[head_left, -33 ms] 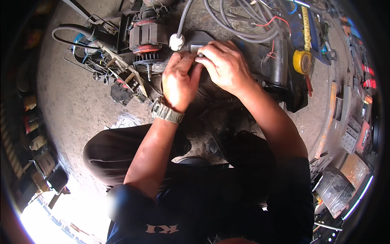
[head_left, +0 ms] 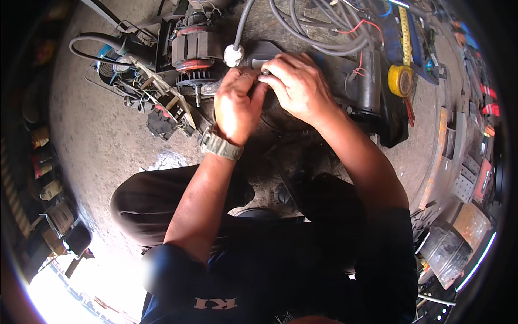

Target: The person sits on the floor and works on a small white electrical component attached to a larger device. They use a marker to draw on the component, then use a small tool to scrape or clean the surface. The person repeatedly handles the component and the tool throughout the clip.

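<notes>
My right hand (head_left: 299, 89) pinches a small dark round piece (head_left: 266, 73) between thumb and forefinger; its kind is too small to tell. Close against it, my left hand (head_left: 236, 102) is closed with fingers curled, and what they grip is hidden. Both hands are over a dark machine body with a grey metal cylinder (head_left: 369, 81) at its right. Just beyond my left hand, a grey cable ends in a whitish lump (head_left: 233, 55). To the left stands a motor armature (head_left: 193, 48) with a black fan (head_left: 195, 79) and a shaft pointing toward me.
Loops of grey cable (head_left: 302, 38) lie at the far side. A yellow tape measure (head_left: 400, 81) sits at the right with its blade pulled out. Wires and broken parts (head_left: 162, 102) are heaped at the left on the concrete floor (head_left: 102, 140). Metal strips (head_left: 434, 156) lie farther right.
Almost nothing differs; my left hand and wrist have shifted very slightly left. The right hand keeps its pinch.
</notes>
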The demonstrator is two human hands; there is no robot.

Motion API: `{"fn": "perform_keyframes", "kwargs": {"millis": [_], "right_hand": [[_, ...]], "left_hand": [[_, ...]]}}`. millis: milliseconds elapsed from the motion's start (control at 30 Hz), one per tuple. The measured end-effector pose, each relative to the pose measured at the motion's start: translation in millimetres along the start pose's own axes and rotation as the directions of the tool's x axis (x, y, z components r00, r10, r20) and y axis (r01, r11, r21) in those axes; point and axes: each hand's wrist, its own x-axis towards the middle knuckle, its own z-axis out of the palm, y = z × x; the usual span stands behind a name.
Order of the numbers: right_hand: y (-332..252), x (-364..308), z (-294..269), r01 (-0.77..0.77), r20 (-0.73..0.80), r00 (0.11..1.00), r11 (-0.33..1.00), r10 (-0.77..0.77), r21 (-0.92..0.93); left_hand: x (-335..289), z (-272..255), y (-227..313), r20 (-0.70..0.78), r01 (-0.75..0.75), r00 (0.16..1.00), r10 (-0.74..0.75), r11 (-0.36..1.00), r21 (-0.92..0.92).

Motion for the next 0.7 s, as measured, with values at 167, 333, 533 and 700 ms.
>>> {"fn": "perform_keyframes", "kwargs": {"millis": [167,333,533,700], "right_hand": [[1.6,-0.5,4.2,0.013,0.009,1.000,0.999,-0.013,-0.029],[-18.8,-22.3,-4.5,-0.059,-0.131,0.990,0.998,0.057,-0.014],[-53.1,-195.5,48.3,-0.513,0.540,0.487,0.725,0.687,-0.459],[-53.9,-313.5,136.2,-0.577,0.770,0.033,0.641,0.638,-0.506]], "left_hand": [[3.0,2.9,-16.5,0.009,-0.088,0.996,0.088,0.994,-0.070],[4.7,14.2,-29.0,-0.065,-0.148,0.988,0.143,0.986,-0.080],[1.2,18.2,-29.7,-0.112,-0.153,0.983,0.146,0.987,-0.057],[2.6,22.6,-25.5,-0.107,-0.162,0.982,0.154,0.984,-0.074]]}}
